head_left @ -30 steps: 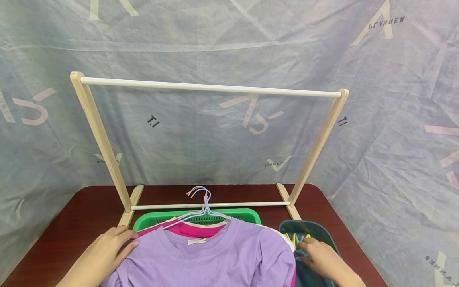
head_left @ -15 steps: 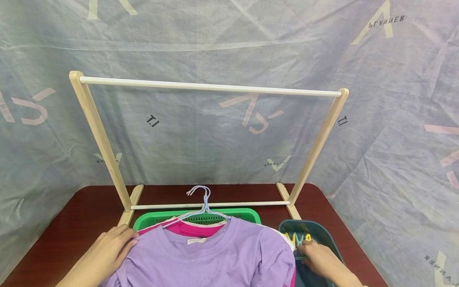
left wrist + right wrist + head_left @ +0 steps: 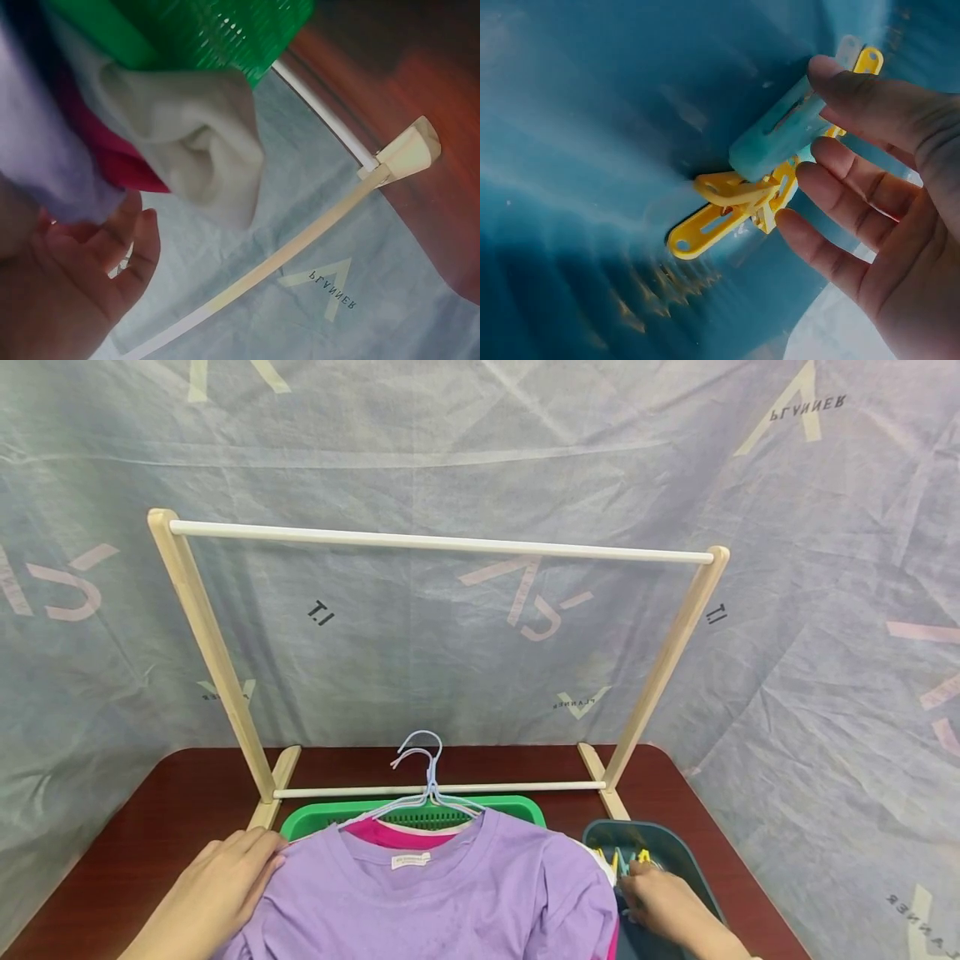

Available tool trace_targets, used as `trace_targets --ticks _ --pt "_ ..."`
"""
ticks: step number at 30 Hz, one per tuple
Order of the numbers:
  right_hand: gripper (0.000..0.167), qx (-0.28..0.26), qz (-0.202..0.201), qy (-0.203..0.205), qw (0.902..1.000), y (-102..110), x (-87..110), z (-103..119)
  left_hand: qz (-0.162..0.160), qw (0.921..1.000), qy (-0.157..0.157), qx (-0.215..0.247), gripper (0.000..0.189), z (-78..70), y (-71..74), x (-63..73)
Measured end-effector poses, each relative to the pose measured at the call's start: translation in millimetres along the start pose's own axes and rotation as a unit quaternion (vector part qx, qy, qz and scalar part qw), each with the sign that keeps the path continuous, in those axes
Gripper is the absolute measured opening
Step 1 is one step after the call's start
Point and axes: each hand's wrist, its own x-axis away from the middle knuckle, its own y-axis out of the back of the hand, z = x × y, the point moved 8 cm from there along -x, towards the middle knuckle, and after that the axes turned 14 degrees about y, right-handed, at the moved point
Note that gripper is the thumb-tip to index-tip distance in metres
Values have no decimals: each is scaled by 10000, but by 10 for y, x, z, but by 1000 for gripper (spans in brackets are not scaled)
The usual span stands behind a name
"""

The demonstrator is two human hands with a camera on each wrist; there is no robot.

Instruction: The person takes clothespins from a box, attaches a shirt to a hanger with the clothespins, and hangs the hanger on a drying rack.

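A purple T-shirt [image 3: 420, 893] with a white neck label lies on top of a pink garment [image 3: 382, 835] and a white one [image 3: 217, 150]. Hooks of light-blue hangers [image 3: 432, 777] rise from the necklines. My left hand [image 3: 232, 872] grips the purple shirt at its left shoulder; in the left wrist view its fingers [image 3: 139, 251] curl below the cloth. My right hand [image 3: 667, 897] reaches into a dark blue bin [image 3: 686, 847]. In the right wrist view its thumb and index finger pinch a teal clothespin [image 3: 776, 135], beside yellow clothespins [image 3: 720, 217].
Behind the clothes stands a green basket [image 3: 322, 814], mostly covered by them. A wooden clothes rack with a white top rail [image 3: 442, 542] rises at the back of the dark red table [image 3: 180, 802]. Grey printed cloth [image 3: 450, 435] hangs behind it.
One hanger hook has risen above the other, and the purple shirt's collar has shifted up slightly. My right hand has moved a little left and down inside the bin.
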Motion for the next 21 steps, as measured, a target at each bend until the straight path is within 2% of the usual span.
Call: trace_targets --ticks 5,11,14,18,21 --pt "29 180 -294 121 9993 76 9 7 -69 10000 33 0 21 -9 40 -3" --pt "32 -169 -258 -350 9989 178 21 -52 -388 9991 -161 24 46 -57 107 -21" --pt "30 -360 -214 -546 9976 258 -3 -74 -450 9986 -245 -85 51 -80 122 -24" --pt "31 -517 -408 -622 9959 429 -62 -69 -389 9986 -262 -257 52 -95 128 -24" --pt "45 -358 -819 -519 9946 587 -102 -43 -406 9984 -277 -271 52 -105 149 -26"
